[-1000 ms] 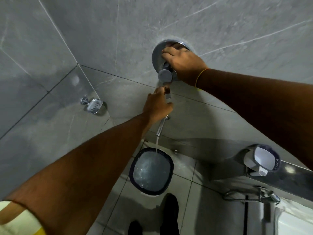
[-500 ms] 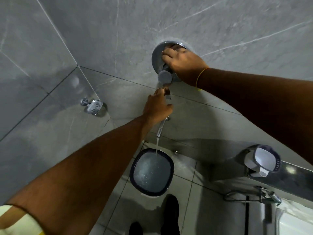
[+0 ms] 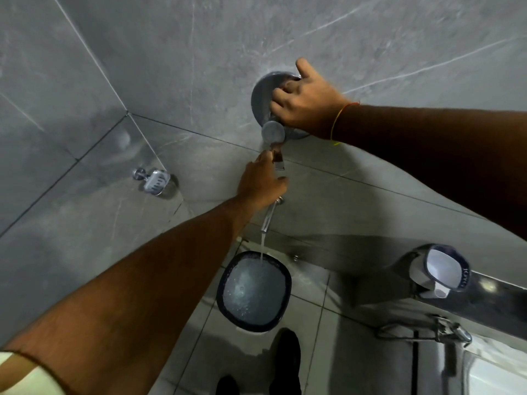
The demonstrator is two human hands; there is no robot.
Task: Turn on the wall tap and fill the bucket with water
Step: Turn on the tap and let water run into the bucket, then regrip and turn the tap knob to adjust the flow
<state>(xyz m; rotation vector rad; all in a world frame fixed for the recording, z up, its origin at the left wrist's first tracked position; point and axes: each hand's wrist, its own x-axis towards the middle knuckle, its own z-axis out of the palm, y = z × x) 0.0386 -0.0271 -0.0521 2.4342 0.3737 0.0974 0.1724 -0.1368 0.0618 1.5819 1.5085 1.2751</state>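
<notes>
A round chrome wall tap point(image 3: 261, 98) with a knob point(image 3: 273, 132) is set in the grey tiled wall. My right hand point(image 3: 308, 104) has its fingers curled on the tap's handle, thumb raised off the wall. Below it, my left hand point(image 3: 261, 183) pinches the small chrome lever point(image 3: 279, 162) above the spout point(image 3: 269, 215). A thin stream of water point(image 3: 262, 246) falls from the spout into the dark-rimmed bucket point(image 3: 221, 292) on the floor. The bucket holds bubbling water close to its rim.
A chrome soap dish point(image 3: 155, 181) is fixed to the wall at the left. A white mug with a dark rim point(image 3: 442, 270) sits on a ledge at the right, with a basin tap point(image 3: 447, 330) below it. My black shoes point(image 3: 286, 363) stand just before the bucket.
My right thumb has lifted away from the tap plate and the hand has turned slightly on the handle. The left hand stays on the lever and water keeps running.
</notes>
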